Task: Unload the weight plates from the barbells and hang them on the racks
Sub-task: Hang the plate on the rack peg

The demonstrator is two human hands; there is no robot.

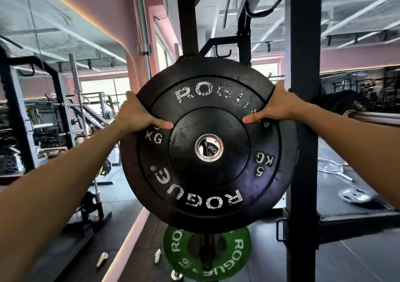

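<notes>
A black 5 kg Rogue bumper plate (pixel 207 173) fills the middle of the head view, held upright at chest height. My left hand (pixel 138 115) grips its upper left rim, thumb on the face. My right hand (pixel 279 106) grips the upper right rim the same way. Through the steel centre hole (pixel 208 147) another plate shows behind. The plate sits in front of the black rack upright (pixel 303 87). A green 10 kg plate (pixel 207 253) hangs on a peg below. The barbell sleeve (pixel 372 117) pokes in at the right.
A second black upright (pixel 188 22) rises behind the plate. A silver plate (pixel 355 196) lies on the floor mat at right. Other racks and machines (pixel 43 119) fill the left side. Small white objects (pixel 101 259) lie on the floor near the lit strip.
</notes>
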